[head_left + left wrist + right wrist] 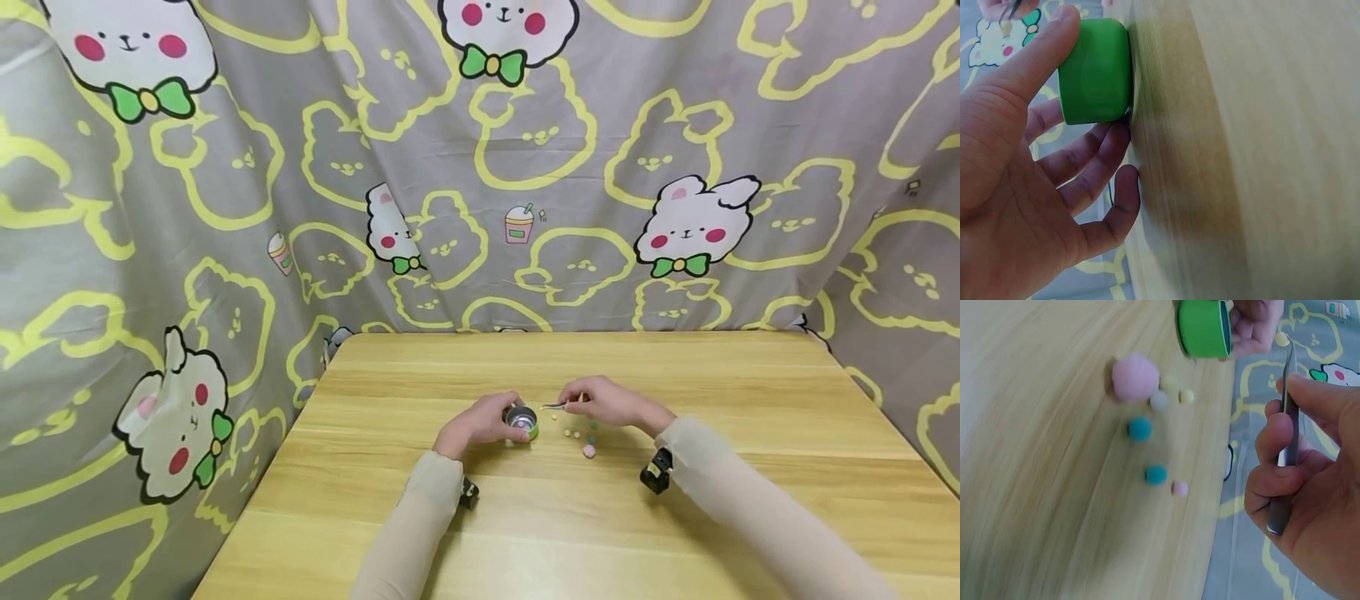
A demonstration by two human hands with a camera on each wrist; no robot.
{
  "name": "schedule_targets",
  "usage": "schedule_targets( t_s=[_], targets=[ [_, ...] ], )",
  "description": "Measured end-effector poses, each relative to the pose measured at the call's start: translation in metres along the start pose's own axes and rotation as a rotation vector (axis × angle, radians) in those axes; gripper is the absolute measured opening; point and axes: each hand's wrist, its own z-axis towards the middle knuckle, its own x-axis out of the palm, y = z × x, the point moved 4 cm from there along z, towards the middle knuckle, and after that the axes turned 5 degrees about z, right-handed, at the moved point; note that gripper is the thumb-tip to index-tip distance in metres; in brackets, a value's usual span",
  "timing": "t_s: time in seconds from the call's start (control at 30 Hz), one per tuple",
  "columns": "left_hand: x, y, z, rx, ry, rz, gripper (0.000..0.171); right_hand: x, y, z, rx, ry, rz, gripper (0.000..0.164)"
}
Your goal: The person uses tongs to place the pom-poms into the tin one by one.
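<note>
My left hand (486,419) grips a small round green cup (1097,72), thumb on one side and fingers on the other. The cup stands upright on the table with a metallic inside, and something small and pinkish shows in it in the head view. In my right hand (606,402) is a pair of metal tweezers (1291,422), pinched between thumb and fingers. At their bent tip sits a small pale yellow pom-pom (1282,339), above the table and just right of the cup in the head view.
Several loose pom-poms lie on the wooden table (360,517) right of the cup: a large pink one (1135,377), a teal one (1139,429), another teal one (1155,475), a small pink one (1180,488), a pale yellow one (1186,396) and a grey-white one (1159,400). A patterned curtain (450,275) hangs behind.
</note>
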Motion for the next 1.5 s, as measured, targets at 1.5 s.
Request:
schedule_targets(
  t_s=[1.5],
  targets=[
    [0.002,0.001,0.001,0.006,0.0,-0.016,0.04,-0.015,-0.016,-0.023,-0.022,-0.111,-0.174,0.008]
  ],
)
